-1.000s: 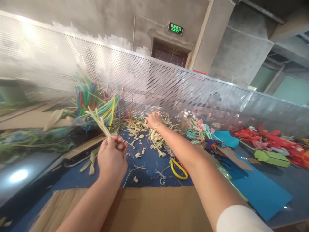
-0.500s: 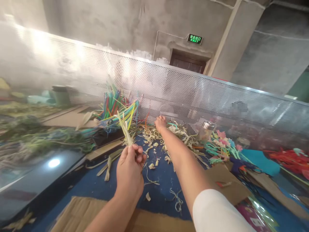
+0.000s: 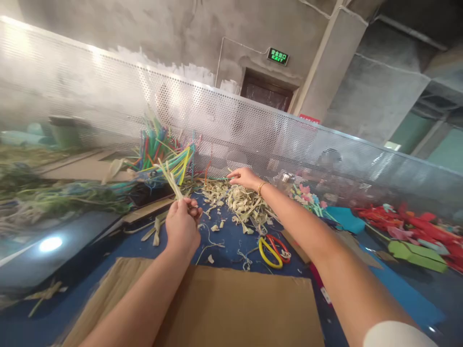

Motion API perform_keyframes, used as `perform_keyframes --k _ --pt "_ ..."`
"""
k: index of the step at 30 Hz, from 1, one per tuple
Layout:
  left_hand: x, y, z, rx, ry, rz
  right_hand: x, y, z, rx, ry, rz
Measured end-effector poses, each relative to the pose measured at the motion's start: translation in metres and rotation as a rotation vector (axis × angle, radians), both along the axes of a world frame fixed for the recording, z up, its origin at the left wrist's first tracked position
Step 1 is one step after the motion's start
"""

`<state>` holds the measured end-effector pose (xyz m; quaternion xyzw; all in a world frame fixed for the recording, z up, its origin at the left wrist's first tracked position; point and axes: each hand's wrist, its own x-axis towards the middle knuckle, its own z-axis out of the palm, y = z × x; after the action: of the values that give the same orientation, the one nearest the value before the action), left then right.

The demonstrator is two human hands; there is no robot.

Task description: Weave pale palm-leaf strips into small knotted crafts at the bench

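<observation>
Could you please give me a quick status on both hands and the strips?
Left hand shut on pale strips, held upright. Right hand reaching over the scrap pile, grip unclear. Nothing between them.

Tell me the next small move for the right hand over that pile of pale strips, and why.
Probably close the right hand on one strip from the pale pile and draw it back toward the left hand, which holds a small bunch of strips upright. The right fingers sit at the pile's far edge.

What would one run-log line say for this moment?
left hand: holds pale strips | right hand: on scrap pile | front: cardboard
</observation>
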<state>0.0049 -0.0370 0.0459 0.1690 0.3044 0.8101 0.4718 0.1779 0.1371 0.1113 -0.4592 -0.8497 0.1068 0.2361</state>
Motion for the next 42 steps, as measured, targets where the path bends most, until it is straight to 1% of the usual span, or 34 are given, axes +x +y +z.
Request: perform_keyframes --k 4,7,9,11,14,17,19,23,26,28,31,32,33,34,37,38,39,40,42 --pt "-0.001 0.000 -0.002 -0.005 0.034 0.005 0.014 -0.049 0.012 -0.099 0.210 0.061" --pt "0.000 -0.001 -0.005 -0.031 0.059 -0.032 0.017 -0.075 0.018 -0.129 0.276 0.063" --pt "0.002 0.000 -0.007 -0.033 0.096 -0.086 0.018 -0.088 0.020 -0.137 0.299 0.053" --pt "0.004 0.001 -0.009 0.022 0.159 -0.181 0.018 -0.099 0.021 -0.161 0.334 0.041" --pt "0.008 0.001 -0.011 0.133 0.245 -0.400 0.017 -0.111 0.020 -0.202 0.410 0.053" --pt "0.012 -0.001 -0.013 0.133 0.319 -0.603 0.015 -0.118 0.016 -0.235 0.510 0.094" --pt "0.014 -0.002 -0.015 0.116 0.378 -0.665 0.012 -0.121 0.014 -0.260 0.566 0.115" --pt "0.017 -0.001 -0.022 0.111 0.451 -0.687 0.011 -0.126 0.008 -0.298 0.643 0.119" --pt "0.016 0.002 -0.023 0.112 0.422 -0.659 0.020 -0.130 0.002 -0.263 0.668 0.065" --pt "0.015 0.003 -0.022 0.102 0.376 -0.597 0.031 -0.135 -0.002 -0.163 0.582 -0.068" --pt "0.014 0.005 -0.019 0.058 0.357 -0.522 0.044 -0.144 -0.012 0.123 0.270 -0.379" --pt "0.014 0.005 -0.019 0.050 0.368 -0.510 0.046 -0.147 -0.017 0.201 0.182 -0.442" --pt "0.014 0.005 -0.019 0.049 0.386 -0.505 0.045 -0.150 -0.022 0.246 0.136 -0.453" --pt "0.015 0.005 -0.019 0.054 0.410 -0.505 0.041 -0.153 -0.028 0.251 0.139 -0.404" --pt "0.016 0.004 -0.021 0.096 0.495 -0.517 0.022 -0.157 -0.048 0.201 0.256 -0.077" --pt "0.017 0.004 -0.022 0.117 0.525 -0.524 0.015 -0.157 -0.055 0.188 0.266 0.001" --pt "0.016 0.005 -0.023 0.141 0.554 -0.530 0.009 -0.157 -0.061 0.168 0.277 0.037" --pt "0.016 0.005 -0.024 0.163 0.580 -0.533 0.005 -0.157 -0.066 0.142 0.293 0.034" --pt "0.014 0.008 -0.026 0.182 0.619 -0.518 0.002 -0.158 -0.073 0.081 0.359 -0.031"
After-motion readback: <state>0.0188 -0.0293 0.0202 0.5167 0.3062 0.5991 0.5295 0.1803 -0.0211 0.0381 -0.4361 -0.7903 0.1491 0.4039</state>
